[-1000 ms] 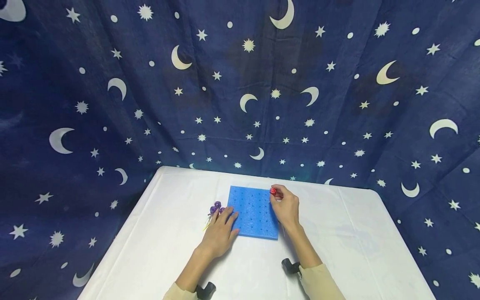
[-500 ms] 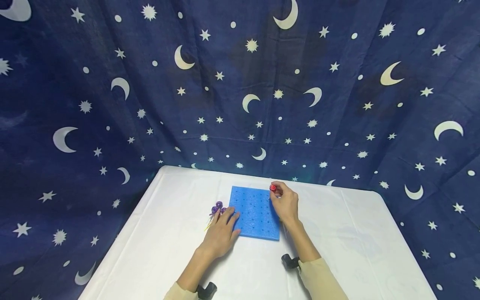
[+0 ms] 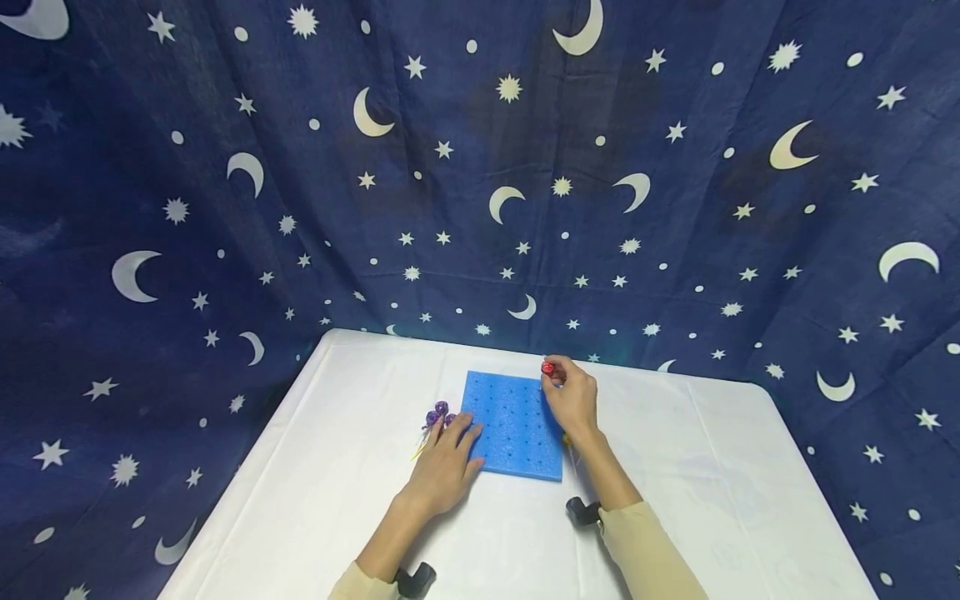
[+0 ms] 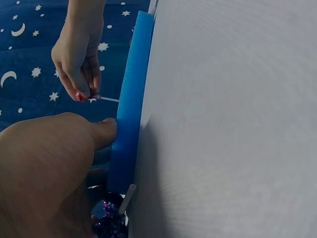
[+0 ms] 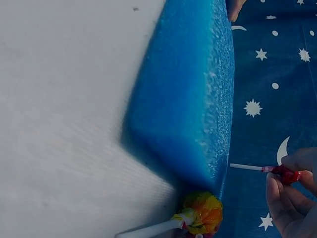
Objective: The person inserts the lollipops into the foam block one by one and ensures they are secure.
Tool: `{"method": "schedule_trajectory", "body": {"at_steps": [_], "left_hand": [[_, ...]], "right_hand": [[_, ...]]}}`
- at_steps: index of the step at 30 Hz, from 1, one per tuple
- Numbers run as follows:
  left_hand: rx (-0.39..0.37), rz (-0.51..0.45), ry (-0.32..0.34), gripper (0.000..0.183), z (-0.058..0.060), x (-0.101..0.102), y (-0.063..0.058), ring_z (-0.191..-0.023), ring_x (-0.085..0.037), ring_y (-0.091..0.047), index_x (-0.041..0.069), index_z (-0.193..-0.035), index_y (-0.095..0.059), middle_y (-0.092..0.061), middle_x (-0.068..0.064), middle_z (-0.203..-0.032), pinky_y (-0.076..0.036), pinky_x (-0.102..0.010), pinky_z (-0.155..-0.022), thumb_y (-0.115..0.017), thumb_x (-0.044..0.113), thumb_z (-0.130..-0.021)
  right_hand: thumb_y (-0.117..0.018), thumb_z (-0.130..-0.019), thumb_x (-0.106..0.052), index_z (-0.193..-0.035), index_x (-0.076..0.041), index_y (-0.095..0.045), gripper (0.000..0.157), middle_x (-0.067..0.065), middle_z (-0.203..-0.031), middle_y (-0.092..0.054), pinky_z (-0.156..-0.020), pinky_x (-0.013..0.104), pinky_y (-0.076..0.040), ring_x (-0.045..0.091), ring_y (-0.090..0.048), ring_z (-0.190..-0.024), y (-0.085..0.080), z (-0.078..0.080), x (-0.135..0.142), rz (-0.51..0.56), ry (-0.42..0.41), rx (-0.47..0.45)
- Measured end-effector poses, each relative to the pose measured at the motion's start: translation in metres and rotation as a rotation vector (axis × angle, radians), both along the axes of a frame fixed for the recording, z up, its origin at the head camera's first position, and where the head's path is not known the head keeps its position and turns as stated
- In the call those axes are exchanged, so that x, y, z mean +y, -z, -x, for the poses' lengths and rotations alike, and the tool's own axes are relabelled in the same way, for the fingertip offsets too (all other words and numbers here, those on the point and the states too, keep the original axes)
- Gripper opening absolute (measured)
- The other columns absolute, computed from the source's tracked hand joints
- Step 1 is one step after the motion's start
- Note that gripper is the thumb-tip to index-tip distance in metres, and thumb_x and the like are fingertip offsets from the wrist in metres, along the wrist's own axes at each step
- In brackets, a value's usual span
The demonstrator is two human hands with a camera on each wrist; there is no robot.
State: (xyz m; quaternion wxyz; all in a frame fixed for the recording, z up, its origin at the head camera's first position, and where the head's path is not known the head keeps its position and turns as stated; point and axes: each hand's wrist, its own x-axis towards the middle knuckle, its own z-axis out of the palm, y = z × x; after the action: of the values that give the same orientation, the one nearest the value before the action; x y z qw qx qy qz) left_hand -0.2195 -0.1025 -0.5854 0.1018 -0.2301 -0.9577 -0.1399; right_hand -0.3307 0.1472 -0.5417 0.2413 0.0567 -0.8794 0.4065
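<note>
My right hand (image 3: 574, 402) pinches a red-wrapped lollipop (image 3: 547, 367) by its head, over the far right corner of a blue foam board (image 3: 510, 427) dotted with small holes. In the right wrist view the lollipop's white stick (image 5: 246, 167) points at the board, its tip right at the board's top face. My left hand (image 3: 444, 468) rests on the board's left edge with fingers spread, the thumb (image 4: 105, 133) lying on its top. Beside those fingers, left of the board, lie several purple-wrapped lollipops (image 3: 441, 408), partly hidden by the hand.
A yellow and orange lollipop (image 5: 202, 212) lies by the board's right edge, mostly covered by my right wrist in the head view. The board lies on a white-covered table (image 3: 360, 383). Behind it hangs a dark blue curtain (image 3: 450, 208) with moons and stars.
My right hand has risen slightly toward the far edge with the red lollipop, uncovering some of the yellow one. My left hand stays on the board. The head view has shifted a little.
</note>
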Motion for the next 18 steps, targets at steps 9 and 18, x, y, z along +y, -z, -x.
{"method": "schedule_trajectory", "body": {"at_steps": [9, 18], "left_hand": [[0.002, -0.001, -0.001, 0.054, 0.0006, 0.0006, 0.0000, -0.152, -0.034, -0.035, 0.005, -0.152, -0.051, -0.042, -0.019, -0.161, -0.022, -0.062, -0.125, -0.056, 0.035, -0.107], [0.000, -0.004, 0.002, 0.055, -0.0003, 0.0005, -0.0019, -0.152, -0.035, -0.035, 0.004, -0.152, -0.051, -0.042, -0.019, -0.161, -0.022, -0.063, -0.125, -0.056, 0.035, -0.107]], "right_hand": [[-0.077, -0.092, -0.005, -0.115, -0.006, -0.075, 0.024, 0.014, -0.102, -0.077, -0.084, 0.044, -0.064, 0.026, -0.074, -0.086, 0.0022, 0.0041, 0.0014, -0.006, 0.000, -0.007], [-0.078, -0.090, -0.005, -0.113, -0.006, -0.075, 0.024, 0.014, -0.100, -0.077, -0.084, 0.045, -0.064, 0.027, -0.074, -0.086, 0.0018, 0.0044, -0.0006, -0.009, -0.009, -0.013]]}}
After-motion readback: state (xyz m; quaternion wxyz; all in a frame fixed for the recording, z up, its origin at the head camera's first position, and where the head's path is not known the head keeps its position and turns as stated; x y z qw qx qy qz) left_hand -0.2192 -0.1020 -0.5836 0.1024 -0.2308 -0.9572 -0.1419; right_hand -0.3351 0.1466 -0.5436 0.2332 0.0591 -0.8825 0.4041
